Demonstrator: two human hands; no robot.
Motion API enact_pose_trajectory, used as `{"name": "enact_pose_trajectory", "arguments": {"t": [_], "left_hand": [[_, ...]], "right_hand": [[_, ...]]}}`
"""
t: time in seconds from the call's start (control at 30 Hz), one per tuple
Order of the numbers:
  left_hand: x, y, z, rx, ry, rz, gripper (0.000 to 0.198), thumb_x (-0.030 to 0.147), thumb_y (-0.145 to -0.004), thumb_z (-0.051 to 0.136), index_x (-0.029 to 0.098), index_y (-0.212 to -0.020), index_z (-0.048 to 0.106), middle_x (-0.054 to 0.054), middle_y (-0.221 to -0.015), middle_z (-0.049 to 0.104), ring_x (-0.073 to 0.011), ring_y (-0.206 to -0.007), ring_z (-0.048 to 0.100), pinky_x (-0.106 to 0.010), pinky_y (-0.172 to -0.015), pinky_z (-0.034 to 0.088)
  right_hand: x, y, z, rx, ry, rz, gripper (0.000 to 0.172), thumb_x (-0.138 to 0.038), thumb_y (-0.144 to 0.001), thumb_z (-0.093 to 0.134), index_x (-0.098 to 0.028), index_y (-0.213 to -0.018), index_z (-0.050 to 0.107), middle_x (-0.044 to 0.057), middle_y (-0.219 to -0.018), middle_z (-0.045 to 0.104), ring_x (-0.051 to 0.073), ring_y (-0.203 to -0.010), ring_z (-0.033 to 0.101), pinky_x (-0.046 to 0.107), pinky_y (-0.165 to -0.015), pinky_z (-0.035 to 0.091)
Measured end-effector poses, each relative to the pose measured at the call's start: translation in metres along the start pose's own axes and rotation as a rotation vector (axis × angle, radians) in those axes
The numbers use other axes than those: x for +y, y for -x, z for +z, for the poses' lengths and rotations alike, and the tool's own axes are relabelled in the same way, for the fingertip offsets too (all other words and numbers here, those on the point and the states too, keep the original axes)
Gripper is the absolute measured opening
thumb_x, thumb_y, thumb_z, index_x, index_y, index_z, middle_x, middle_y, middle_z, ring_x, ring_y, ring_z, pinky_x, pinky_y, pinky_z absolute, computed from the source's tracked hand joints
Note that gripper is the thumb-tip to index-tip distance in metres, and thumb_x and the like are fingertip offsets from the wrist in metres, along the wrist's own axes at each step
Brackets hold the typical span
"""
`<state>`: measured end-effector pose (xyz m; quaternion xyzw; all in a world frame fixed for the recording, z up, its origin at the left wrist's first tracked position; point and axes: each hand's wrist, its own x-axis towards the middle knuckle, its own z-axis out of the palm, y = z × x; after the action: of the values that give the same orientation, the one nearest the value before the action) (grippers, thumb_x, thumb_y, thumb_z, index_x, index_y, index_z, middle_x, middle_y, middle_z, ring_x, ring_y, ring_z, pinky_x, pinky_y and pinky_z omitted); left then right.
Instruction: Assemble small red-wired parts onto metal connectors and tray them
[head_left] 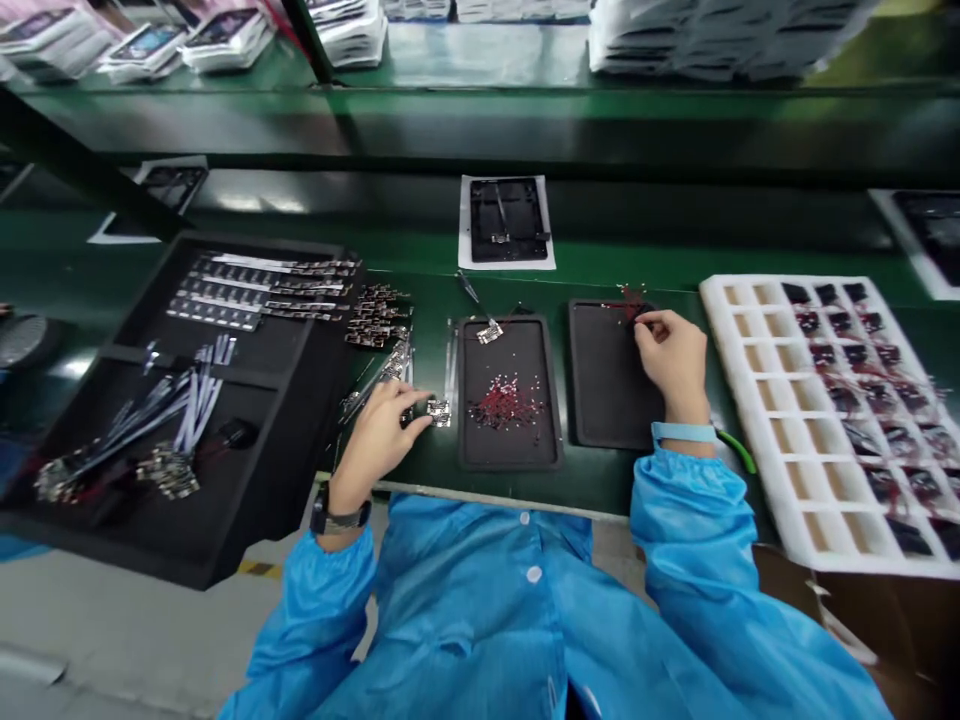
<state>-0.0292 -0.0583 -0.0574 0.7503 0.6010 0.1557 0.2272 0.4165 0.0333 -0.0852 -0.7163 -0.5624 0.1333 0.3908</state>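
Observation:
My left hand [381, 428] has its thumb and index finger closed on the edge of a small circuit board [439, 411], just left of the middle black tray [510, 457]. In that tray lie a heap of short red wires [506, 403] and another circuit board [490, 332]. My right hand [675, 362] pinches at the upper right corner of the second black tray [607, 385]. At its fingertips are thin red wires [632, 298] with a small dark part, mostly hidden by the fingers.
A large black bin [247, 440] at left holds boards and flat cables. A white foam tray [757, 440] at right holds several black parts with red wires. A black device housing [510, 215] lies on white sheeting behind. Green-handled pliers [739, 450] lie by my right wrist.

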Motion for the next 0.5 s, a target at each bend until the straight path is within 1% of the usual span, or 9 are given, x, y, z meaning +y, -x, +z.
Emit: {"name": "enact_pose_trajectory", "arguments": {"t": [0.07,0.13,0.23,0.27,0.33,0.37,0.43,0.5], "left_hand": [[0.000,0.003,0.011,0.013,-0.016,0.009,0.031,0.031,-0.094,0.065,0.022,-0.123,0.075,-0.011,-0.119,0.066,-0.0304,-0.113,0.060,-0.046,-0.105,0.050],[-0.002,0.001,0.020,0.037,-0.026,0.019,0.029,0.031,-0.094,0.065,0.023,-0.120,0.076,-0.012,-0.120,0.065,-0.0310,-0.112,0.060,-0.047,-0.105,0.050],[-0.007,-0.003,0.028,0.074,-0.007,0.053,0.018,0.032,-0.092,0.064,0.025,-0.106,0.075,-0.012,-0.120,0.066,-0.0329,-0.112,0.061,-0.050,-0.105,0.050],[-0.009,-0.004,0.029,0.088,0.013,0.066,0.014,0.033,-0.092,0.064,0.026,-0.100,0.073,-0.011,-0.119,0.067,-0.0336,-0.113,0.062,-0.051,-0.104,0.051],[-0.013,-0.006,0.029,0.100,0.070,0.091,0.007,0.035,-0.090,0.064,0.028,-0.091,0.067,-0.008,-0.110,0.071,-0.0342,-0.111,0.065,-0.051,-0.101,0.053],[-0.015,-0.006,0.028,0.108,0.094,0.091,0.008,0.037,-0.090,0.063,0.029,-0.087,0.064,-0.006,-0.103,0.072,-0.0339,-0.106,0.068,-0.051,-0.097,0.055],[-0.019,-0.004,0.025,0.143,0.101,0.039,0.011,0.042,-0.090,0.062,0.031,-0.086,0.062,-0.003,-0.092,0.073,-0.0334,-0.091,0.072,-0.050,-0.086,0.058],[-0.024,-0.001,0.020,0.203,0.070,-0.039,0.012,0.047,-0.088,0.062,0.034,-0.090,0.063,-0.001,-0.087,0.075,-0.0338,-0.082,0.074,-0.048,-0.073,0.059]], "right_hand": [[0.001,0.001,-0.002,0.023,-0.048,0.015,0.012,-0.027,-0.088,0.066,-0.019,-0.086,0.074,0.008,-0.072,0.068,0.020,-0.064,0.054,0.039,-0.070,0.040],[0.002,0.003,-0.004,0.059,-0.099,0.033,0.021,-0.036,-0.091,0.065,-0.018,-0.087,0.075,0.010,-0.078,0.072,0.019,-0.065,0.057,0.037,-0.067,0.042],[-0.004,0.007,-0.007,0.109,-0.181,0.057,0.030,-0.046,-0.092,0.064,-0.018,-0.086,0.073,0.007,-0.076,0.072,0.017,-0.065,0.060,0.033,-0.065,0.046],[-0.008,0.009,-0.009,0.097,-0.268,0.083,0.030,-0.046,-0.091,0.066,-0.018,-0.082,0.072,0.005,-0.072,0.070,0.016,-0.064,0.060,0.032,-0.065,0.046],[-0.017,0.013,-0.012,0.025,-0.449,0.138,0.033,-0.049,-0.088,0.069,-0.018,-0.079,0.070,0.004,-0.070,0.070,0.016,-0.066,0.063,0.030,-0.066,0.049],[-0.021,0.015,-0.013,-0.031,-0.544,0.156,0.033,-0.051,-0.086,0.071,-0.018,-0.081,0.070,0.005,-0.074,0.073,0.017,-0.070,0.066,0.031,-0.070,0.052],[-0.028,0.018,-0.014,-0.130,-0.685,0.171,0.037,-0.055,-0.083,0.075,-0.018,-0.084,0.070,0.006,-0.081,0.077,0.018,-0.076,0.069,0.033,-0.077,0.055],[-0.032,0.021,-0.013,-0.212,-0.765,0.157,0.040,-0.056,-0.081,0.077,-0.018,-0.093,0.072,0.005,-0.079,0.077,0.017,-0.074,0.069,0.033,-0.081,0.055]]}}
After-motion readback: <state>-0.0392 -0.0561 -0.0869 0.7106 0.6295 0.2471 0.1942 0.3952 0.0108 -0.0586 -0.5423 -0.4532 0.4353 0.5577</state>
